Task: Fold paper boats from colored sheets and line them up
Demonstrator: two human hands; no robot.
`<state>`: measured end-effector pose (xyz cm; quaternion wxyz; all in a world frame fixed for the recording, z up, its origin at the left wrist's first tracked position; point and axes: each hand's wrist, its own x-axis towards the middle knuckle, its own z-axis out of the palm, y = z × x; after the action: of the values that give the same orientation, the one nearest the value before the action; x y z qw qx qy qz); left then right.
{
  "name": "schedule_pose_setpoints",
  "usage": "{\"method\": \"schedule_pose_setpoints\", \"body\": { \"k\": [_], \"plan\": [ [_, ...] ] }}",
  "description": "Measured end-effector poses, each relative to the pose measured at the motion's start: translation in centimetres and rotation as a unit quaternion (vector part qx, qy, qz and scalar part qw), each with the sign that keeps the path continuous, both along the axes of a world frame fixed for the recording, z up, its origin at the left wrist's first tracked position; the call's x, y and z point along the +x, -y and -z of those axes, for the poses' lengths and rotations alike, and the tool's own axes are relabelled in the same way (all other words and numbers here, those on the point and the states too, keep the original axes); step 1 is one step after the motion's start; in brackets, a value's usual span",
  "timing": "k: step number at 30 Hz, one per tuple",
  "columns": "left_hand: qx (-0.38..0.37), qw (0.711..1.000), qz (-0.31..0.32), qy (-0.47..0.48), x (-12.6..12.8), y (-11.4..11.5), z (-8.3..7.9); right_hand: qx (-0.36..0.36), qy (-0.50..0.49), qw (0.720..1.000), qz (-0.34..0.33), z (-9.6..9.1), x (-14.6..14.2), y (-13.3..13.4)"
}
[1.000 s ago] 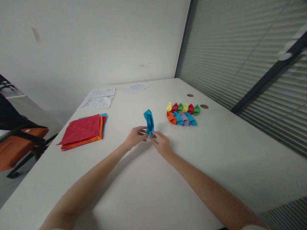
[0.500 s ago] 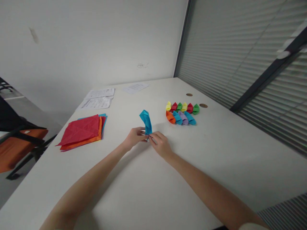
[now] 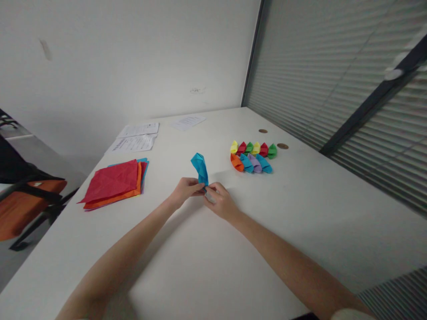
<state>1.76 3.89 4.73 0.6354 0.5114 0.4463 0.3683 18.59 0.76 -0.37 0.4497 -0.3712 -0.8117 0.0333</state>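
Observation:
A blue folded paper piece stands up between my hands over the middle of the table, its wide top leaning left. My left hand pinches its lower end from the left. From the right, my right hand grips the same lower end with its fingertips, which partly hide it. To the right of my hands, small folded paper pieces lie in two rows: yellow, red and green ones behind, with orange, blue and purple ones in front.
A stack of coloured paper sheets, red on top, lies to the left. Printed papers are at the back left. Two round brown discs are near the right edge, beside the blinds. An orange chair stands left of the table.
The blue paper piece has shifted slightly left and its top tilts further left. My right fingertips have moved a little at its lower end.

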Motion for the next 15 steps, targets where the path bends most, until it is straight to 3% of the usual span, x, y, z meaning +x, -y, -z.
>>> {"method": "schedule_pose_setpoints", "body": {
  "k": [9,15],
  "plan": [
    [0.019,1.000,0.008,-0.019,0.30,-0.03,0.30,-0.041,-0.061,0.997,0.014,-0.12,-0.15,-0.01],
    [0.024,0.999,-0.020,0.019,0.83,0.50,0.10,-0.020,-0.140,0.989,0.033,-0.35,-0.53,0.01]
  ]
}}
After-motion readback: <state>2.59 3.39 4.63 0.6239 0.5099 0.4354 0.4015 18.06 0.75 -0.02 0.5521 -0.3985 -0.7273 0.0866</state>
